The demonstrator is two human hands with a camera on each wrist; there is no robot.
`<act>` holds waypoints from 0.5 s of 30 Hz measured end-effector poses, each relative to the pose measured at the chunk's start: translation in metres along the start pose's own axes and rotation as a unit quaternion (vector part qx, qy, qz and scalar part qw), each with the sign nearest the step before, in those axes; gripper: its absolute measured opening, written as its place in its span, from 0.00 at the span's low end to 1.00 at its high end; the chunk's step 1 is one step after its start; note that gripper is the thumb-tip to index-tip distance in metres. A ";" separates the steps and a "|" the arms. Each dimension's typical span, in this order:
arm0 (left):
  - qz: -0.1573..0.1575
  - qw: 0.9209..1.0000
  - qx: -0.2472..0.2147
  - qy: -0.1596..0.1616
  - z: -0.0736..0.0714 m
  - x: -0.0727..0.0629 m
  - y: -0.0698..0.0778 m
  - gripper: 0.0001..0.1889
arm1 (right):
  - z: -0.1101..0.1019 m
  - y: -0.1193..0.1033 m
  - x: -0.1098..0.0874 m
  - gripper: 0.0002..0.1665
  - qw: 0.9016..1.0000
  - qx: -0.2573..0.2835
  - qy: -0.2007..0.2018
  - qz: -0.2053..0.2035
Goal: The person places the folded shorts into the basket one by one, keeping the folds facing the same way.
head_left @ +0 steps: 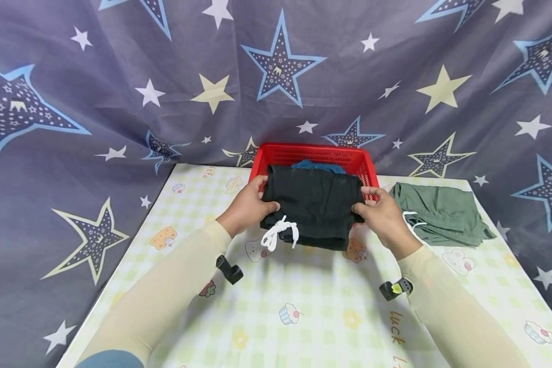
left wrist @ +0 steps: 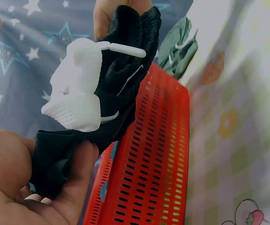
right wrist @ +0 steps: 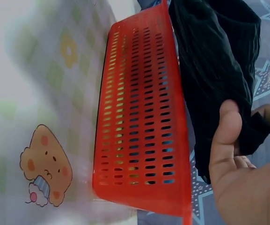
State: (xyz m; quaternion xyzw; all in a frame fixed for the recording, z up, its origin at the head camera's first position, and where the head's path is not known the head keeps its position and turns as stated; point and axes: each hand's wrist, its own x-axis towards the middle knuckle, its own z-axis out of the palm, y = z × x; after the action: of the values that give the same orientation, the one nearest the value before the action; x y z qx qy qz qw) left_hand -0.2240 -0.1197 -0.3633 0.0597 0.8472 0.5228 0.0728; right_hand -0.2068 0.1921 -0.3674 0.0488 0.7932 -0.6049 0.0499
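Folded black shorts (head_left: 314, 204) with a white drawstring (head_left: 278, 231) tied in a bow hang level between both hands, over the near side of a red plastic basket (head_left: 314, 149). My left hand (head_left: 250, 205) pinches their left end, thumb on the near face. At the right end, my right hand (head_left: 381, 210) pinches the cloth between thumb and fingers, also seen in the right wrist view. Blue cloth (head_left: 319, 166) shows inside the basket behind the shorts. Much of the basket's front is hidden by the shorts in the head view.
Folded green shorts (head_left: 441, 214) with a white cord lie on the table to the right of the basket. A checked cloth with cartoon prints covers the table (head_left: 276, 327). A dark star-patterned curtain (head_left: 175, 61) hangs right behind the table.
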 end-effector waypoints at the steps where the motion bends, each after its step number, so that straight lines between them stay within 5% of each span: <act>1: 0.002 1.000 0.004 0.003 0.001 0.004 -0.001 0.37 | 0.000 0.001 0.003 0.34 1.000 0.007 0.010 -0.001; 10: 0.020 0.997 0.065 0.044 0.008 0.032 0.000 0.39 | 0.005 0.006 0.028 0.07 0.996 0.016 0.056 -0.064; 15: 0.029 0.995 0.063 0.068 0.012 0.047 0.001 0.39 | 0.006 0.004 0.041 0.14 0.996 -0.012 0.062 -0.061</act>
State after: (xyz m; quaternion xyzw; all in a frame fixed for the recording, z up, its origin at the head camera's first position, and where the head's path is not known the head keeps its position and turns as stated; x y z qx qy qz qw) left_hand -0.2682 -0.1000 -0.3711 0.0527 0.8795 0.4730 -0.0037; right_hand -0.2465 0.1879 -0.3790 0.0369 0.8038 -0.5927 -0.0353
